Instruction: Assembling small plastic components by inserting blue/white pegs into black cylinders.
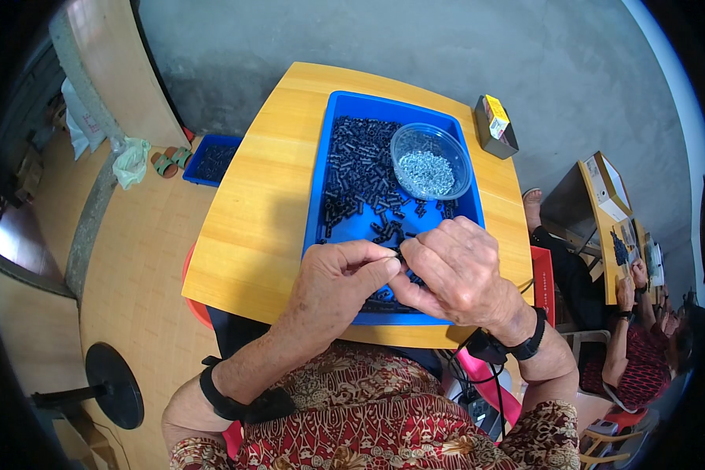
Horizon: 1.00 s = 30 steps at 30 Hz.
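Note:
Over the near part of a blue tray (319,180), my left hand (329,286) and my right hand (462,270) meet with fingertips almost touching. Thumb and forefinger of each are pinched together on a small dark piece, mostly hidden by the fingers. Many short black tubular plastic parts (360,157) fill the tray's far left side, and a few lie loose beneath my hands. A clear round tub (403,141) of small silvery metal pieces (427,172) sits inside the tray at the far right.
The tray rests on a yellow wooden table (251,227). A dark box (500,141) with a yellow carton stands at its far right edge. Left on the floor is another blue tray (211,160). At right, a person (634,352) works at another table.

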Tool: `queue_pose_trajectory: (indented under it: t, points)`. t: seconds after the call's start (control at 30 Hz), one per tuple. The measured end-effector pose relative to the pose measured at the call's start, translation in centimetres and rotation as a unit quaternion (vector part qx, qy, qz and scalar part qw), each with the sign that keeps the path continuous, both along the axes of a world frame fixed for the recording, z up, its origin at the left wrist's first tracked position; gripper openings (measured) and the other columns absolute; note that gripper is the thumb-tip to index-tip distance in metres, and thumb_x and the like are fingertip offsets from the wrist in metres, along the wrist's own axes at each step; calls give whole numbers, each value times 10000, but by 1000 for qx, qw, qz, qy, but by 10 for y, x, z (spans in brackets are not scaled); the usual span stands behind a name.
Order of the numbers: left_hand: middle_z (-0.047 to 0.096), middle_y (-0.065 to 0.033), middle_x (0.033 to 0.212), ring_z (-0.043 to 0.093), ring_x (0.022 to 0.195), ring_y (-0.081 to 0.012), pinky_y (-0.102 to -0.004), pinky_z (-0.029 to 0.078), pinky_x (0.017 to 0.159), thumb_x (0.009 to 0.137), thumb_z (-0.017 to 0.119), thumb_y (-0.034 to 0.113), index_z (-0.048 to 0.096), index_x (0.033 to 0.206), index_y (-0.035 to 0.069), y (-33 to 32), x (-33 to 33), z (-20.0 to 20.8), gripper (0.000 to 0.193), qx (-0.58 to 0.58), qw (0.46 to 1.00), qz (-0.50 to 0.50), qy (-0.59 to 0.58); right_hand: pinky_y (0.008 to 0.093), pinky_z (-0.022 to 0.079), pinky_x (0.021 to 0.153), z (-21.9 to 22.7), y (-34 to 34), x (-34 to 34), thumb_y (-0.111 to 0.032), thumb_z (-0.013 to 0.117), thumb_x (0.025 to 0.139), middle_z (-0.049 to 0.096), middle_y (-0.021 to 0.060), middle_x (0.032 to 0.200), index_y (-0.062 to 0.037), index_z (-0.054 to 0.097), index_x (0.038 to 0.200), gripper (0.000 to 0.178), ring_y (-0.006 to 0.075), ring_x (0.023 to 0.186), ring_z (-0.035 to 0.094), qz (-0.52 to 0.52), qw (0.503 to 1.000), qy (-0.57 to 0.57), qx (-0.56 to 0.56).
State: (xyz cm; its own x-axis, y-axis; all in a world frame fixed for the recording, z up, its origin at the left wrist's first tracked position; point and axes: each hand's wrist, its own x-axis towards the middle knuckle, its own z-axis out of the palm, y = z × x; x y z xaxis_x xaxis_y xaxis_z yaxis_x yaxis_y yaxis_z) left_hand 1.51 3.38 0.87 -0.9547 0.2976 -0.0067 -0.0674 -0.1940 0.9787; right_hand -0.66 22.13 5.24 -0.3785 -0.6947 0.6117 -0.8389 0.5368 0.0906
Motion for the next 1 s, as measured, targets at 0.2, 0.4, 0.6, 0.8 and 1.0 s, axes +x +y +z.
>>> queue_pose_trajectory:
  t: [0.2,0.4,0.6,0.8,1.0]
  points:
    - [668,20,846,551,796,-37,-222,447,705,937,670,121,726,975,-20,-6,-2,2,156,-28,999,-25,-22,335,388,502,-5,0,1,-105,781,716,498,28,646,-58,607,758,185,199,565,524,10,1000,-18,5]
    - [702,-33,950,617,894,-72,-234,502,810,952,665,117,699,1053,-34,-3,-2,8,185,30,999,-11,-42,339,428,532,-3,3,-1,-111,797,731,563,38,685,-45,637,849,210,210,595,570,-5,996,-65,-53]
    - [710,-74,979,651,924,-113,-264,511,866,942,664,92,682,1113,-11,-9,-2,4,200,101,994,1,-42,352,452,574,-1,0,4,-163,810,755,585,48,720,-6,668,1040,355,223,615,577,-12,995,-82,-47]
    - [709,-77,1025,669,926,-126,-258,508,873,912,696,105,651,1197,-5,-67,8,22,308,94,988,125,-2,371,479,612,6,20,0,-125,774,793,594,94,754,-2,670,1055,308,257,663,598,-70,996,-54,-12]
    - [692,-24,915,639,827,-107,-245,497,823,904,720,179,661,1171,66,-171,29,-22,296,25,948,317,-10,406,501,656,6,41,-7,-50,730,814,623,152,803,4,661,1022,225,322,736,631,-97,989,-108,-17]
